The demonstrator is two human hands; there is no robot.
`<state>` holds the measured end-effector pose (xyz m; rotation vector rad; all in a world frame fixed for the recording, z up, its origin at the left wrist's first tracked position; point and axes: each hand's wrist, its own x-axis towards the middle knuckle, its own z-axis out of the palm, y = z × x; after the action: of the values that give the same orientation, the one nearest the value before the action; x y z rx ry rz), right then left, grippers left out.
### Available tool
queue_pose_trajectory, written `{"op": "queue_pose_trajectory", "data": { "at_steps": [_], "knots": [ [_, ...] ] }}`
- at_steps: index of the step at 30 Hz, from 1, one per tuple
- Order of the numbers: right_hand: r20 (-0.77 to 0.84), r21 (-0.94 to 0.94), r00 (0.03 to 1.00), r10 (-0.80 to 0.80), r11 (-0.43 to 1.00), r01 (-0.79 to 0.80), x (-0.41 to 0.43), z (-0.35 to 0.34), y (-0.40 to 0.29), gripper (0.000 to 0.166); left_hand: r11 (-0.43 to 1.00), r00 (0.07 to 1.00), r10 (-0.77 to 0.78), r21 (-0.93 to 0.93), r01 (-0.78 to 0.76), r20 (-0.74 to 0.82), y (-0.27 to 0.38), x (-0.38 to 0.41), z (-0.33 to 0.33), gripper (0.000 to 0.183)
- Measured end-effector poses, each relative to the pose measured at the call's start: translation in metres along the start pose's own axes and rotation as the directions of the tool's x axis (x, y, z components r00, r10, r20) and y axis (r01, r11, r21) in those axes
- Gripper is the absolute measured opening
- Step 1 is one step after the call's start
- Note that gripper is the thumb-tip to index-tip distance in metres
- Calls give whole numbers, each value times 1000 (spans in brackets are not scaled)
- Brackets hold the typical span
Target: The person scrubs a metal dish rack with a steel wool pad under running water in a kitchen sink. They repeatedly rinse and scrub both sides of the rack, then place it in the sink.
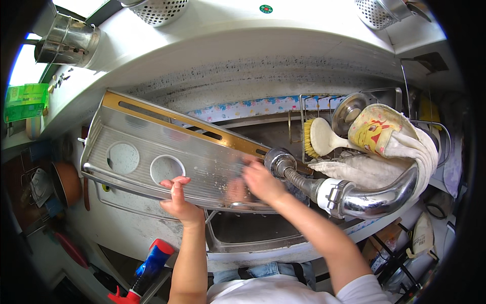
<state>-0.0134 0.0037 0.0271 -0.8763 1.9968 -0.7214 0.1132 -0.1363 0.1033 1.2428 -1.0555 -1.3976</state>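
Observation:
A long metal shelf rack (pixel 197 167) with a gold-coloured slotted back strip (pixel 171 121) and two round holes lies aslant over a steel sink (pixel 258 228). Water drops dot its ribbed surface. My left hand (pixel 180 201) is at the front edge, fingers loosely curled near the rim of the right-hand hole; whether it grips the rack is unclear. My right hand (pixel 264 180), blurred, is at the rack's right part with bent fingers; something greyish and blurred shows by the fingertips, too unclear to name. A chrome faucet (pixel 379 199) with a flexible spout ends just right of that hand.
Behind the faucet, a wire basket (pixel 302 110) holds a yellow-bristled brush (pixel 322 136); cloths (pixel 414 144) drape over the faucet. A blue and red spray bottle (pixel 152 262) lies at lower left. Perforated metal holders (pixel 72 41) stand on the ledge. An orange-brown pot (pixel 66 184) is far left.

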Motion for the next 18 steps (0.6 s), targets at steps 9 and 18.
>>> {"op": "queue_pose_trajectory", "data": {
  "at_steps": [9, 18],
  "knots": [
    [-57, -163, 959, -277, 950, 265, 16, -10, -57, 9, 998, 999, -42, 56, 41, 5, -3, -2, 0, 23],
    [-148, 61, 865, -480, 868, 493, 15, -2, -66, 9, 998, 1000, -12, 68, 11, 10, -3, -4, -1, 13]
  ]
}}
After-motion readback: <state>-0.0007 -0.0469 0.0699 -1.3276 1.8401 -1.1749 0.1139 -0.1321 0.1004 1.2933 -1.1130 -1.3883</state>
